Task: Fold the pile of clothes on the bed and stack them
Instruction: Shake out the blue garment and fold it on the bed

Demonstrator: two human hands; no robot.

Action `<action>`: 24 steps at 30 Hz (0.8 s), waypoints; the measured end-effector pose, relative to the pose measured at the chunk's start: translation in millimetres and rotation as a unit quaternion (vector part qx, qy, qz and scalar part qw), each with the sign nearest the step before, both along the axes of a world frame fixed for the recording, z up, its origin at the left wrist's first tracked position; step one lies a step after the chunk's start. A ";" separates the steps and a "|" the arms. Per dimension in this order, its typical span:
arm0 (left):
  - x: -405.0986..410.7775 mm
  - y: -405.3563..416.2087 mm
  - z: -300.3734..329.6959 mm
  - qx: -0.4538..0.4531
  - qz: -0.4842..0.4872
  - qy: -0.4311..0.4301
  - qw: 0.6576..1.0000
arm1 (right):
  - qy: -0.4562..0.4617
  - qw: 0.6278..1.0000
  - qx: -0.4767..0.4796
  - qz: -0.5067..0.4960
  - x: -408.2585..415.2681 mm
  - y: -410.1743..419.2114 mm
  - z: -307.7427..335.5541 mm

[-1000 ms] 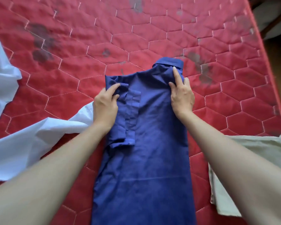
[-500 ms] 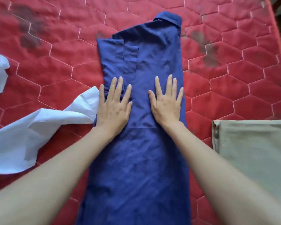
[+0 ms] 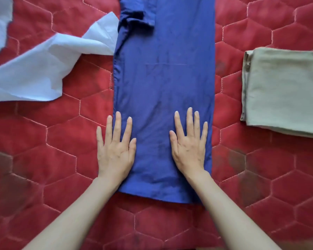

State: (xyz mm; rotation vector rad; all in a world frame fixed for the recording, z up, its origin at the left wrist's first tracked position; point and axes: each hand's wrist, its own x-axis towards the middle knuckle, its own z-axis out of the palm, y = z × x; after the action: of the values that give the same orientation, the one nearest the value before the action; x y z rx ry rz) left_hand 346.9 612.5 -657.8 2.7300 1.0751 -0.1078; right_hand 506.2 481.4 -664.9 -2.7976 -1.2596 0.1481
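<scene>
Both grips are spread flat, nothing pinched: the left hand point(image 3: 115, 150) is laid palm-down at 7 o'clock of frame centre, fingers straight and splayed, straddling the left edge of the blue shirt point(image 3: 164, 87), so the thumb and the two fingers next to it are on the cloth and the outer fingers on the red quilted bed cover point(image 3: 43, 141). The right hand point(image 3: 189, 147) is laid flat at 5 o'clock, fully on the shirt, fingers straight, just inside its right edge. The shirt is seen as a long narrow strip folded lengthwise, running from 12 o'clock, where it is cut by the frame top, down to its hem just below the wrists at 6 o'clock. A folded-in sleeve cuff point(image 3: 137, 15) is seen on top of the strip at 11 o'clock. A faint horizontal crease is visible across the strip above centre. A white garment point(image 3: 34, 73) is left crumpled and unfolded at 9 to 10 o'clock, one corner touching the shirt's left edge; whether it passes under the shirt cannot be told. A beige folded garment point(image 3: 285, 91) is placed at 3 o'clock, apart from the shirt, red cover between them. Dark stains are visible on the cover at 4 and 8 o'clock.
</scene>
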 end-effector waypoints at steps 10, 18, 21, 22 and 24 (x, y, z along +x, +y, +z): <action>-87.5 -56.2 21.7 -0.044 -0.005 0.014 0.999 | 0.016 0.998 -0.050 0.020 -100.9 -95.5 13.4; -80.5 -48.0 66.9 -0.199 0.245 -0.120 0.941 | 0.056 0.996 -0.013 -0.069 -104.9 -111.7 31.8; -74.1 -39.3 67.2 -0.271 0.292 -0.092 0.913 | 0.108 0.986 0.011 -0.126 -95.2 -118.9 35.6; -71.2 -37.5 67.9 -0.281 0.291 -0.085 0.911 | 0.132 0.983 0.011 -0.126 -91.8 -121.8 35.6; -64.6 -35.4 68.2 -0.284 0.273 -0.065 0.917 | 0.160 0.981 0.005 -0.107 -87.3 -127.9 35.6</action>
State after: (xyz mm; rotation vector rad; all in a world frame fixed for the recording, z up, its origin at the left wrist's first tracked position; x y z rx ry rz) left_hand 282.3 577.1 -589.6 1.8346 1.4473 -0.1246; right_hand 418.9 353.5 -629.4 -2.7309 -0.8805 0.5487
